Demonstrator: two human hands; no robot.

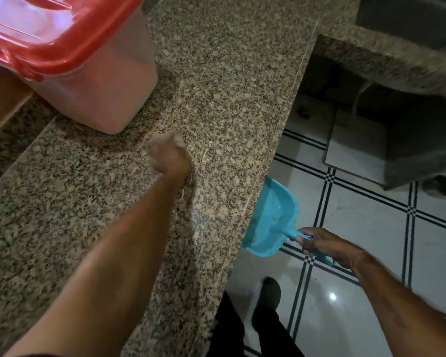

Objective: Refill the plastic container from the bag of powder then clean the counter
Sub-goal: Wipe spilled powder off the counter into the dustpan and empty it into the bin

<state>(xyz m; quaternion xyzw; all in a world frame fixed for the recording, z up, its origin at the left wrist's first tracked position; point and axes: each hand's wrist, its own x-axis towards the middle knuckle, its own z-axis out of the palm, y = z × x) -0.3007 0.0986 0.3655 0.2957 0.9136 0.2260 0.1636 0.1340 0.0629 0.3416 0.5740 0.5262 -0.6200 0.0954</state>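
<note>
Speckled brown and beige granite counter (216, 86) fills most of the head view, its polished front edge running diagonally from the upper right down toward the bottom middle. At the upper left of that counter stands the translucent rectangular plastic container (108, 91), filled with pale pinkish powder and closed by a red snap-on lid (49, 34). The left hand (170, 158) reaches across the stone, just in front of the container but apart from it, blurred, with its fingers curled down against the surface over something pale and whitish at the fingertips; whether that is a cloth or gathered powder cannot be told. A faint whitish smear (191, 202) lies on the granite beside the left forearm, nearer the counter edge. Off the counter, the right hand (322, 246) is closed around the handle of a turquoise plastic dustpan (271, 217), whose open lip is tucked against and just under the counter's front edge, with a little debris in its tray. Below, a white tiled floor (358, 228) with dark double lines and small checkered crossings shows, along with the person's dark trouser legs and a dark shoe (271, 292). A second granite ledge (384, 60) sits at the upper right, blurred.
</note>
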